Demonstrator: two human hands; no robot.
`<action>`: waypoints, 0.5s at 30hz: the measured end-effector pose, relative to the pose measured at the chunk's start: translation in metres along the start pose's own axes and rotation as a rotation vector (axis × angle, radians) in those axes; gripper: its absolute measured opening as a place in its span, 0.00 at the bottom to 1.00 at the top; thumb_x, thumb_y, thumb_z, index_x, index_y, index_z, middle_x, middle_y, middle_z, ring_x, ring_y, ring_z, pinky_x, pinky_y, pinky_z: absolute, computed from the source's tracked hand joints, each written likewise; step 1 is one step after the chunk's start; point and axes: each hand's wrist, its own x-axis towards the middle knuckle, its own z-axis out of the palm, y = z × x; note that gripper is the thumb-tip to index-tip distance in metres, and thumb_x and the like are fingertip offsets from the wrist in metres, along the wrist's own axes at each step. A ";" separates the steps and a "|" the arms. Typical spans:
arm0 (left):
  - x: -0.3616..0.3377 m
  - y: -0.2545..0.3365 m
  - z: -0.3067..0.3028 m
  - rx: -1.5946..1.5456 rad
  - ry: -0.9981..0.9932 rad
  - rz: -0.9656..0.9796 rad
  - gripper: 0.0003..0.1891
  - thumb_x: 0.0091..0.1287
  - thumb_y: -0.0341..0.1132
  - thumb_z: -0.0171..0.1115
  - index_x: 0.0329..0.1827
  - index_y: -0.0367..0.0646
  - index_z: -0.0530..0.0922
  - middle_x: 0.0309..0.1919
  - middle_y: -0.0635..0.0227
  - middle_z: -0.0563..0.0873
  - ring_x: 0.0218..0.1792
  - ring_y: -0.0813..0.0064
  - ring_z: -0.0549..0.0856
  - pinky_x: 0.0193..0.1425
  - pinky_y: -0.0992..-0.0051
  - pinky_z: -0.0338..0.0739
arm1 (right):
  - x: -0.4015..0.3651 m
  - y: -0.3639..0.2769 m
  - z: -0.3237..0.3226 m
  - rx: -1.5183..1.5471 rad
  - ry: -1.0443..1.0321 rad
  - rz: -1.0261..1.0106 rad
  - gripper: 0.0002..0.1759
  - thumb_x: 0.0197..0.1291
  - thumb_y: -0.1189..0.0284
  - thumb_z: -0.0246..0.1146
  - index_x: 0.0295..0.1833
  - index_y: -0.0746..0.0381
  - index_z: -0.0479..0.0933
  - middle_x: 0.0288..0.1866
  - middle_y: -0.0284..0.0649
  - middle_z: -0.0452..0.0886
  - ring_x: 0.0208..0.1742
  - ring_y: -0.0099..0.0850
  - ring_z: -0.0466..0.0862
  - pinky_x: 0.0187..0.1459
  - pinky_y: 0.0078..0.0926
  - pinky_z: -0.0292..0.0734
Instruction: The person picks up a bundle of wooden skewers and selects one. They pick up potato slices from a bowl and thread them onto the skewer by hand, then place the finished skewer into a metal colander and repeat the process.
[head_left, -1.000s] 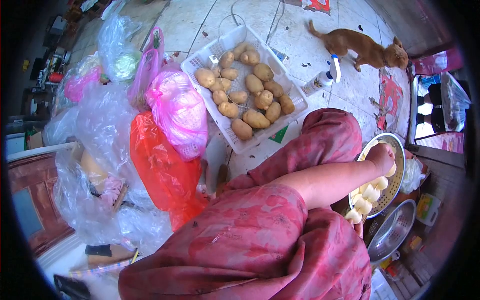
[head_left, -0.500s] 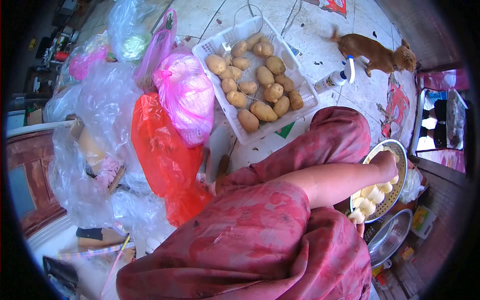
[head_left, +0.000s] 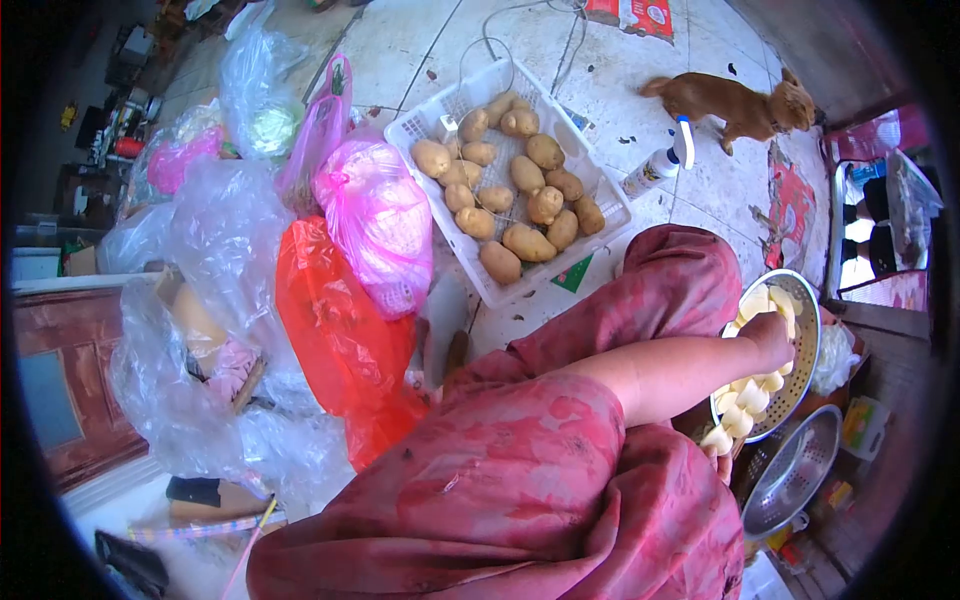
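On the right, a metal colander [head_left: 806, 345] holds pale peeled pieces [head_left: 752, 392], several of them lined up in an overlapping row. My left hand [head_left: 770, 343] reaches over its inside, back of the hand showing; the fingers are hidden beneath it. Only a few fingers of my right hand [head_left: 720, 464] appear, at the lower edge of the colander, close against the lowest piece; the rest of that hand is behind the pink patterned clothing [head_left: 500, 450]. Whether either hand grips a piece cannot be made out.
A white crate [head_left: 478, 262] of unpeeled potatoes [head_left: 527, 242] sits ahead, beside a spray bottle [head_left: 655, 170]. A brown dog [head_left: 720, 100] stands beyond. Red [head_left: 335, 320], pink [head_left: 380, 230] and clear bags [head_left: 230, 220] lie left. A second metal colander [head_left: 790, 475] is lower right.
The camera view has shifted slightly, moving the bags and crate a little lower in the frame. Both hands remain at the colander, with no clear change in their hold.
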 end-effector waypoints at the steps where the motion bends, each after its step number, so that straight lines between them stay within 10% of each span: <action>1: 0.000 -0.002 0.003 -0.008 0.019 -0.002 0.08 0.49 0.33 0.62 0.28 0.39 0.82 0.28 0.50 0.84 0.35 0.56 0.85 0.44 0.63 0.78 | -0.002 0.001 0.001 0.015 0.016 0.001 0.16 0.64 0.71 0.60 0.56 0.62 0.71 0.36 0.33 0.78 0.30 0.19 0.74 0.31 0.16 0.70; 15: -0.017 -0.042 0.042 -0.010 -0.089 -0.180 0.26 0.50 0.38 0.65 0.52 0.36 0.76 0.44 0.50 0.83 0.48 0.58 0.82 0.53 0.67 0.75 | -0.015 0.028 -0.012 0.078 0.102 0.017 0.13 0.65 0.72 0.58 0.53 0.62 0.72 0.28 0.29 0.73 0.22 0.16 0.68 0.23 0.14 0.63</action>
